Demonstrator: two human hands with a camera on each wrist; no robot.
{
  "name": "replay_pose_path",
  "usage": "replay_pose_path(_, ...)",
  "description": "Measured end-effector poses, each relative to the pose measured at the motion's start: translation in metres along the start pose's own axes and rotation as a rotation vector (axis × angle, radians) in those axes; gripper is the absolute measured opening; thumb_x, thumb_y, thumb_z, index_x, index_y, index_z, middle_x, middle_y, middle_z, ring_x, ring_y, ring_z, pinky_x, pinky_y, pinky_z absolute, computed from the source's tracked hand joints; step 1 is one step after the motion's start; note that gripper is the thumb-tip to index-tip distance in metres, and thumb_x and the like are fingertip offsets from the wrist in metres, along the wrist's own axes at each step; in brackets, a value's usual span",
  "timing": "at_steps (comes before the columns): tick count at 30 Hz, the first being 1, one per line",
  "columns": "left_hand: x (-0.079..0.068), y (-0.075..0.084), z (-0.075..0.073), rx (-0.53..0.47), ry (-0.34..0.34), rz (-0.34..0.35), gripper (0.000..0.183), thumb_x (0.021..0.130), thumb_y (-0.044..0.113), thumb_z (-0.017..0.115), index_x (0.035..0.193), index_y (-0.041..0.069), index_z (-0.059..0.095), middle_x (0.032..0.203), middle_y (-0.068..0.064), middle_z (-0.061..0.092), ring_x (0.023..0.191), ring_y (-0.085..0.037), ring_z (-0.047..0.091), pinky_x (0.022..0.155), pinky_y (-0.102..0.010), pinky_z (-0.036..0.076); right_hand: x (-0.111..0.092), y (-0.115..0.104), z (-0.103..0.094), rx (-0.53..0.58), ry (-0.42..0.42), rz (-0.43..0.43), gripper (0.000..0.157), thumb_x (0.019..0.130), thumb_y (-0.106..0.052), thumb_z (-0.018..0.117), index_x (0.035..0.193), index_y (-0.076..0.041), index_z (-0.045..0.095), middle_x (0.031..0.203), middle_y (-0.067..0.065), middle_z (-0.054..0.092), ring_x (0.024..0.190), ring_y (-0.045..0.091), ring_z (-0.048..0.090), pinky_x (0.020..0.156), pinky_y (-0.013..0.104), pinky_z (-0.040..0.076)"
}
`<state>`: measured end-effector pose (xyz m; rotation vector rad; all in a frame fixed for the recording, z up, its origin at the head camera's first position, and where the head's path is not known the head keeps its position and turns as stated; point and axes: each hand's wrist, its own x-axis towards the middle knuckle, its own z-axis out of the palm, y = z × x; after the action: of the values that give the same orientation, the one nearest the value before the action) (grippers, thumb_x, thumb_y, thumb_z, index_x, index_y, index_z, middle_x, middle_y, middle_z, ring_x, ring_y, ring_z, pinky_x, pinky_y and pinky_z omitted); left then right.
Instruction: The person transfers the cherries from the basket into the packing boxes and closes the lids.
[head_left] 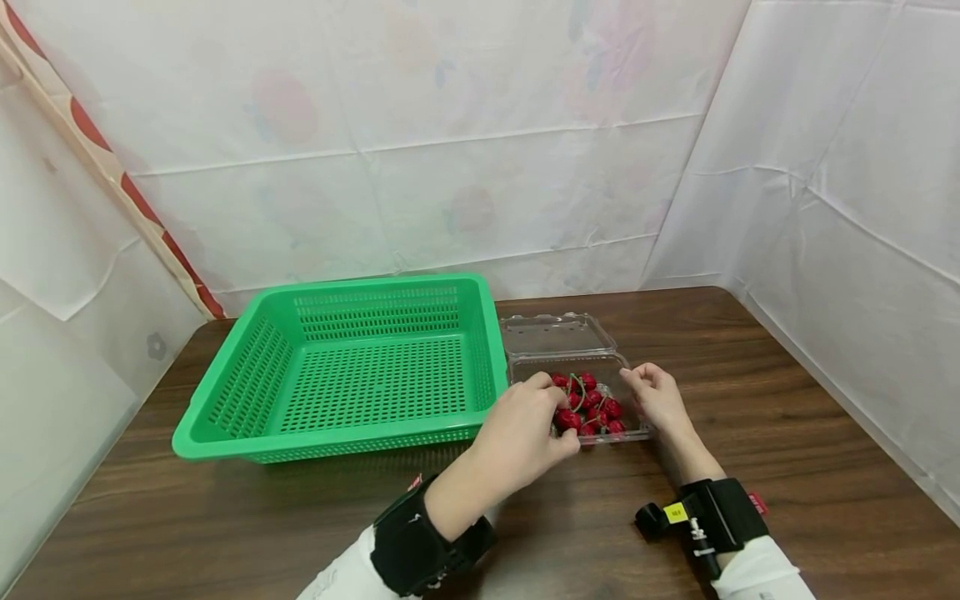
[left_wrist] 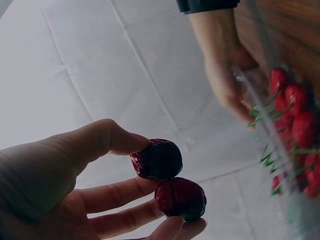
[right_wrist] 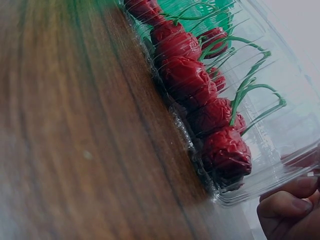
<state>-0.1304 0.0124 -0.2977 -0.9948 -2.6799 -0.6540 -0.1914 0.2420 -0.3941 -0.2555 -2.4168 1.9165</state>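
A clear plastic clamshell box stands on the table with its lid folded back. Several shiny red cherries with thin green stems lie inside it. My left hand is at the left side of the box, beside the fruit. In the left wrist view its thumb and fingers hold two cherries, one dark red cherry against the thumb and another cherry by the lower fingers. My right hand pinches the box's right rim; in the right wrist view its curled fingers show beside the clear wall.
A wide green plastic basket with slotted walls stands directly left of the box, its right edge close to it. Brown wood-grain table lies underneath. White sheeting hangs behind and at both sides.
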Motion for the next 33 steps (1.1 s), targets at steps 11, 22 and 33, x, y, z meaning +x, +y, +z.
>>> replay_pose_path(11,0.015,-0.011,0.031,-0.068,-0.06,-0.058,0.012,0.072,0.018,0.068,0.073,0.007,0.065,0.071,0.002,0.05,0.058,-0.007,0.043,0.05,-0.017,0.033,0.001,0.0,0.001,-0.007,0.013,0.002,0.025,0.092,-0.023,0.05,0.081,-0.003,0.04,0.047,-0.005,0.033,0.038,0.007,0.028,0.037,0.022,0.026)
replay_pose_path(22,0.026,-0.017,0.05,-0.138,-0.105,-0.116,0.015,0.073,0.018,0.069,0.066,0.007,0.062,0.062,0.004,0.045,0.054,-0.008,0.039,0.047,-0.018,0.03,0.002,0.001,0.001,-0.014,0.028,-0.007,0.023,0.091,-0.021,0.05,0.08,-0.003,0.04,0.046,-0.006,0.033,0.037,0.007,0.028,0.036,0.021,0.026)
replay_pose_path(33,0.031,-0.024,0.06,-0.048,-0.144,-0.155,0.04,0.074,0.019,0.068,0.05,0.014,0.036,0.057,0.002,0.03,0.051,-0.01,0.027,0.043,-0.02,0.02,0.001,0.001,0.001,-0.031,0.027,-0.022,0.023,0.092,-0.021,0.049,0.079,-0.003,0.04,0.048,-0.004,0.032,0.038,0.007,0.029,0.037,0.022,0.026)
